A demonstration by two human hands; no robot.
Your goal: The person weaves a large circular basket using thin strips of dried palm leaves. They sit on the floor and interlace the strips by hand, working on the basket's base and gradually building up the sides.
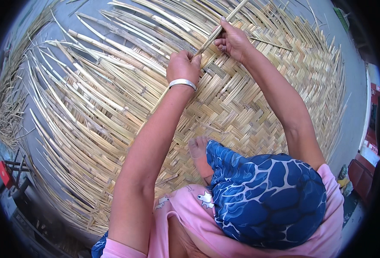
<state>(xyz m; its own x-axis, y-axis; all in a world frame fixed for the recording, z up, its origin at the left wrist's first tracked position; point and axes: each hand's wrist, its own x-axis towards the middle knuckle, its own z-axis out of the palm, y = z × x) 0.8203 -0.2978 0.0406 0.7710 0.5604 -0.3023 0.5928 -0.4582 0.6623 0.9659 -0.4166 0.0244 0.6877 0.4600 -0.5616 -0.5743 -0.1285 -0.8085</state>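
Head-camera view: most of the scene is filled by a large, straw-coloured mat of flat, split plant stems (241, 103), spread beneath the person. Its right side is woven in a tight zigzag pattern; on the left, long loose ends are fanned out. Smooth grey floor (352, 84) is seen around it. At the lower right, a bent knee is covered by deep-blue trousers with a pale, web-like print (271, 198). A light-pink top printed with small white animals (203, 221) is worn above them. Along the far left edge, a heap of thin, dry, tan stalks (11, 103) is piled. Both hands are raised over the upper middle of the mat. The left hand (184, 66) is closed, its thumb and fingers pressed together around a narrow, pale-yellow plant strip (209, 41). Higher up and further right, the same strip is pinched between thumb and curled fingers of the right hand (234, 41), and is held slantwise toward the top edge. A bare foot (197, 150) is planted on the weave beside the knee. A slim, silver-coloured bangle (182, 83) is worn on the left wrist.
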